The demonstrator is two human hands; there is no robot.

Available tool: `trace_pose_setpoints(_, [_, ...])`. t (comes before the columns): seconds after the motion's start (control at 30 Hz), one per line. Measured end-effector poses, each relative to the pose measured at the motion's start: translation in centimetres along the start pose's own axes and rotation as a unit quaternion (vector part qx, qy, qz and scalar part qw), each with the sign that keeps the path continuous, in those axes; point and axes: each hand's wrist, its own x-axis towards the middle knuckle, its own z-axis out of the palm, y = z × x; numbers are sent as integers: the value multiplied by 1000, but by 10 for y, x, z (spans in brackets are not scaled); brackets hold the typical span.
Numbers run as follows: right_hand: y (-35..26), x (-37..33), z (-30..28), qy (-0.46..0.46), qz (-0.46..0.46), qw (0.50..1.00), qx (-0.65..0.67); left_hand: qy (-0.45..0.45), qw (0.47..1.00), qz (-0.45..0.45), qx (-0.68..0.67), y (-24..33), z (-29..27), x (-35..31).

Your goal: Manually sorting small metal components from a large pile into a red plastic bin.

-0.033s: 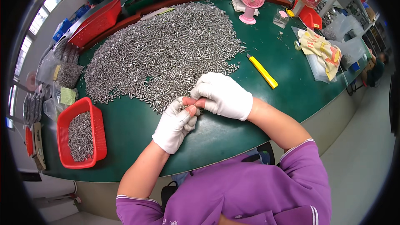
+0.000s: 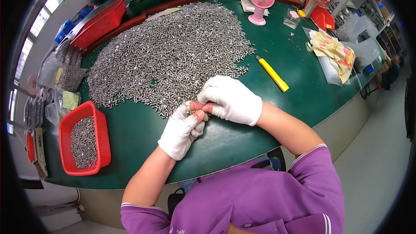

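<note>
White gloves with bare thumb and fingertips cover both my hands. My left hand (image 2: 183, 130) and my right hand (image 2: 232, 99) meet at the near edge of a wide heap of small silvery metal pins (image 2: 173, 52) on the green tabletop. Their fingertips are pinched together and touching; whatever lies between them is hidden or too small to make out. A red plastic basket (image 2: 104, 147), partly filled with similar metal pins (image 2: 83, 143), stands to the left of my left hand. Beyond my right hand lies a yellow box cutter (image 2: 274, 74).
A pink desk fan (image 2: 261, 4) and a small clear box (image 2: 292, 18) stand at the back right. Plastic bags and a printed yellow cloth bag (image 2: 333, 54) lie by the right edge. Another red basket (image 2: 102, 22) and bagged parts (image 2: 71, 77) are at the left. Other people sit farther off.
</note>
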Motion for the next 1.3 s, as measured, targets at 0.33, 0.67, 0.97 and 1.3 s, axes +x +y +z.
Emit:
trace_pose_setpoints(0.33, [19,-5,2,59,65,994,-61,2,1000,3,-6,-1,-4,-1])
trace_pose_setpoints(0.67, [15,-8,10,-51,81,991,-93,6,998,27,-48,3,-6,-2])
trace_pose_setpoints(0.97, [5,-5,9,-94,111,983,-108,19,999,23,-41,1,-6,0])
trace_pose_setpoints(1.3, [6,-1,4,20,-9,999,36,-19,999,-2,-36,0,-1,0])
